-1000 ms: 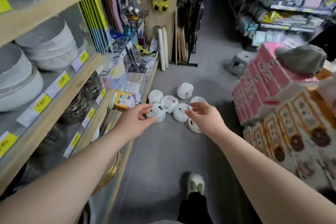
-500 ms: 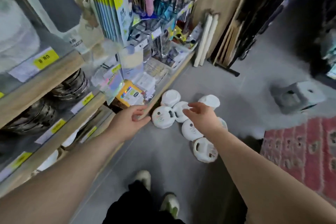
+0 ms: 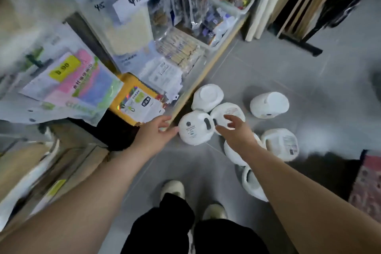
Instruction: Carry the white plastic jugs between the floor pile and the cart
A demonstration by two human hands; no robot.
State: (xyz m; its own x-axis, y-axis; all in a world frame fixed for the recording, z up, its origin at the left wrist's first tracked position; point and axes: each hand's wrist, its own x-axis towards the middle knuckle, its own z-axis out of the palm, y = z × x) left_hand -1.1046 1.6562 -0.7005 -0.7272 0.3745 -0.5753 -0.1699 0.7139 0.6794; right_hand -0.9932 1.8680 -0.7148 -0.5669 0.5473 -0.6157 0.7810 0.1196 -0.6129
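Both arms are extending forward and down. Left hand (image 3: 153,136) is spreading relaxed fingers, fingertips touching the white round container (image 3: 195,130) lying on the grey floor (image 3: 278,64) beside the shelf edge (image 3: 208,70). Right hand (image 3: 237,132) is hovering just above it, fingers loosely spread, gripping nothing.

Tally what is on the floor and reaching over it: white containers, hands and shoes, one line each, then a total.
White round containers on the grey floor: 7 (one mostly hidden under the right forearm)
Hands, left hand and right hand, both open over the containers: 2
Pale shoes: 2
Total: 11
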